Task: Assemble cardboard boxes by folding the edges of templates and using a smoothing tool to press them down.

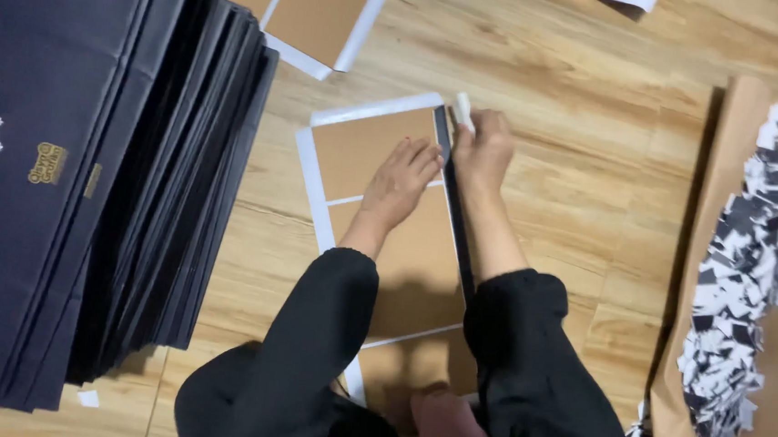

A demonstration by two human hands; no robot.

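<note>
Peeling tape strip (463,112) off cardboard panel (380,209)

Both arms are covered in loose black sleeves that end partway down the forearms, leaving the wrists bare. The left hand (400,185) and right hand (483,152) wear no gloves, rings or watch. Nearer the body than the sleeves, dark black clothing shows, with a dull reddish-brown patch beside it.

The dark sheet stack (73,169) runs off the left edge; its print is blurred.
</note>
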